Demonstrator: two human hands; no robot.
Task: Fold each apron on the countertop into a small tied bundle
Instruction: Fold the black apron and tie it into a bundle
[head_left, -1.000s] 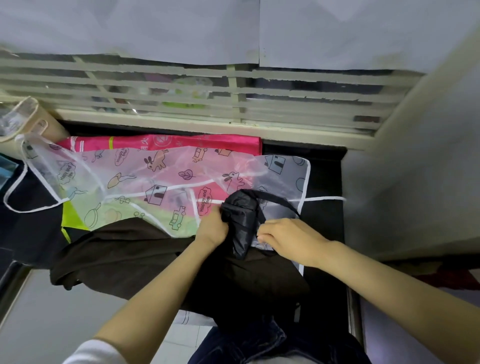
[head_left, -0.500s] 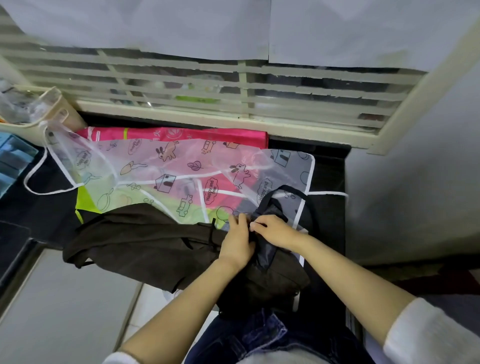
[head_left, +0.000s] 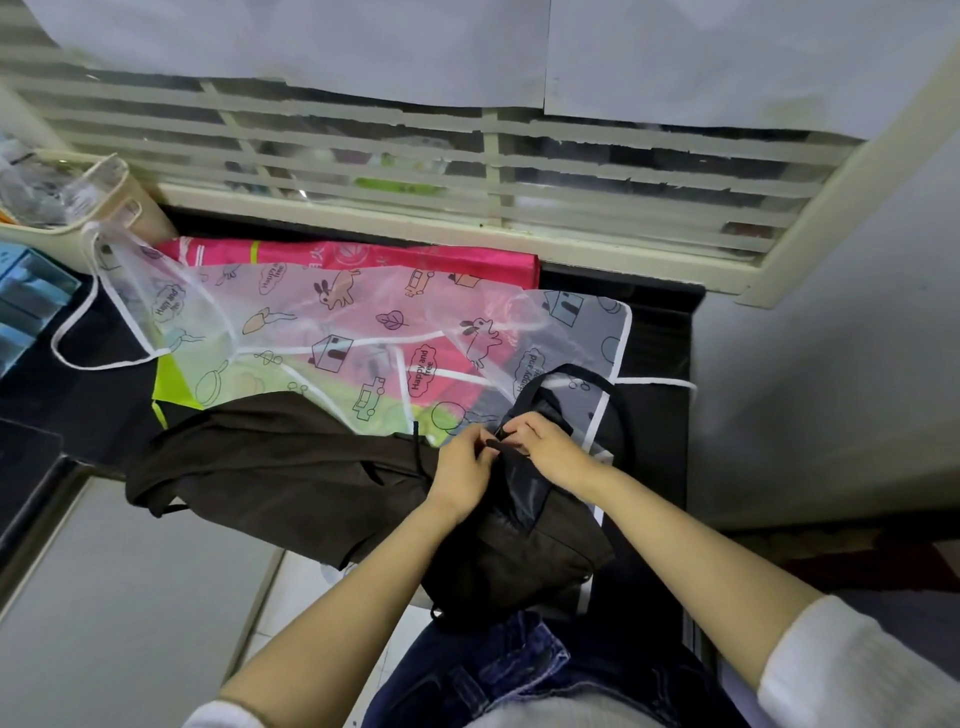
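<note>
A shiny black apron (head_left: 522, 491) is rolled into a narrow bundle near the counter's front right. Its black strap (head_left: 621, 410) loops out behind the bundle. My left hand (head_left: 464, 470) and my right hand (head_left: 545, 447) meet at the bundle's top, both pinching the black strap ends between thumb and fingers. A dark brown apron (head_left: 291, 467) lies crumpled under and to the left of the bundle. A see-through apron (head_left: 332, 322) with cartoon prints and white trim is spread flat behind it, over a pink and green apron (head_left: 363, 257).
The black countertop (head_left: 654, 332) ends at a white wall on the right and a louvred window behind. A beige basket (head_left: 111, 202) with clear plastic stands at the back left, blue boxes (head_left: 26, 306) beside it. The brown apron hangs over the front edge.
The bundle was held upright a second ago; it has come down onto the brown apron. Both hands have closed together at its top on the strap, and the loop behind grew wider.
</note>
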